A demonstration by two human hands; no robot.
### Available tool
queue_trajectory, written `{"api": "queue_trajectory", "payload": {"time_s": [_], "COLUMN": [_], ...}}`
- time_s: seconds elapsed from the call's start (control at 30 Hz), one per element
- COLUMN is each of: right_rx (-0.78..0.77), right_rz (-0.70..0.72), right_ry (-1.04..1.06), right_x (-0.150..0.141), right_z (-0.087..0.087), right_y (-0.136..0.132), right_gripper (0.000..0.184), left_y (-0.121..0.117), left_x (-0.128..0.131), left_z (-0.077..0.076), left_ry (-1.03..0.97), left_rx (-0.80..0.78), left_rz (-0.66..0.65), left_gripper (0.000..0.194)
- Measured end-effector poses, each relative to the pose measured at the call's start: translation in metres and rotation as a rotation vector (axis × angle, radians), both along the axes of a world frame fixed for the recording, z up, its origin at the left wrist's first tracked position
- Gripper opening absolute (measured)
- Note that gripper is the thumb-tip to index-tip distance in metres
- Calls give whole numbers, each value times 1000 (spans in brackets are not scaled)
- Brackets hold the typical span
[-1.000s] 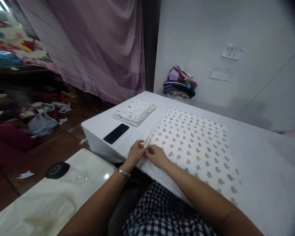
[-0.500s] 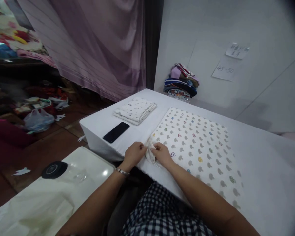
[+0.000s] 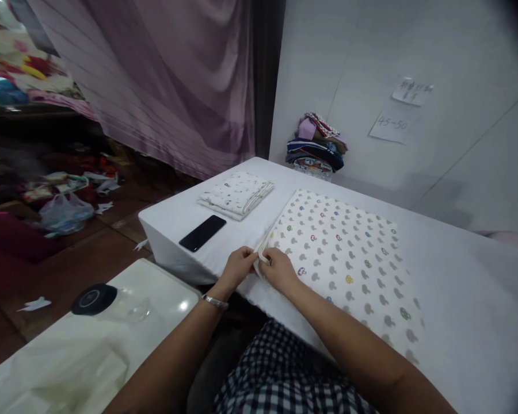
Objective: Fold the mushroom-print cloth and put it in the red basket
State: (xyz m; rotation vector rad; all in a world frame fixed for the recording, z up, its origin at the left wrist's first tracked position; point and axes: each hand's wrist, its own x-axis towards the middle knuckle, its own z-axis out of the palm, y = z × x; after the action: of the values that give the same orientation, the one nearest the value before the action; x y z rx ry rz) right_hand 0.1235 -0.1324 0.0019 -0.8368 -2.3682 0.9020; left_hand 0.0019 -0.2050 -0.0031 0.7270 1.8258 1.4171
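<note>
2 sets of fingers (image 3: 247,253), printed cloth (image 3: 332,253), edge pinched between

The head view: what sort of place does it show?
Probably a textile workroom, though perhaps in a home: a patterned cloth lies on the white table, a textile pile stands by the wall, which bears a paper marked 45-50.

White cloth (image 3: 349,244) printed with grey and a few coloured mushroom-like shapes, lying flat by the table's (image 3: 466,305) near edge, its layered corner curled up there.
</note>
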Motion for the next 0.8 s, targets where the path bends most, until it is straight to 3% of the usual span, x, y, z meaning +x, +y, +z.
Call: {"api": "queue_trajectory", "payload": {"time_s": [0.4, 0.67, 0.8], "right_rx": [-36, -132, -164], "right_rz": [-17, 20, 135], "right_ry": [9, 11, -19], "right_x": [-7, -6, -2], "right_z": [-3, -10, -7], "right_y": [-6, -9, -12], "right_gripper": [13, 5, 14], "left_y": [-7, -3, 0], "left_x": [8, 1, -4], "left_z": [15, -2, -6], "left_ry": [54, 20, 10], "left_rx": [-56, -105, -145], "left_rz": [-25, -36, -46], "left_gripper": [32, 34, 32]}}
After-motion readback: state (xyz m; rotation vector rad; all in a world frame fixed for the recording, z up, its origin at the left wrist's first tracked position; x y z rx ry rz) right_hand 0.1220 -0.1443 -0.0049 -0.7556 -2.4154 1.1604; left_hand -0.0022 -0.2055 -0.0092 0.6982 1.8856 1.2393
